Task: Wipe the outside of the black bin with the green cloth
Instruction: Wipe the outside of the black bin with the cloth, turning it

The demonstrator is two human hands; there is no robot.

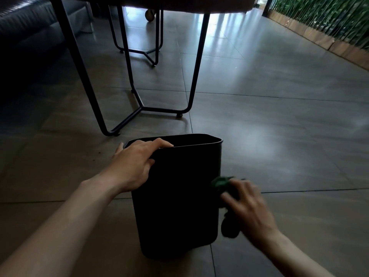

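Observation:
The black bin (177, 198) stands upright on the tiled floor, low in the middle of the head view. My left hand (133, 162) grips its near-left rim, fingers curled over the edge. My right hand (247, 204) is blurred and holds the bunched green cloth (220, 183) pressed against the bin's right side wall, about halfway up. A dark tail of the cloth hangs below the hand beside the bin.
A table with black metal legs (139, 108) stands just beyond the bin, with a second frame behind it. A dark sofa (26, 37) is at far left. A green plant wall with a wooden base (323, 23) runs along the right.

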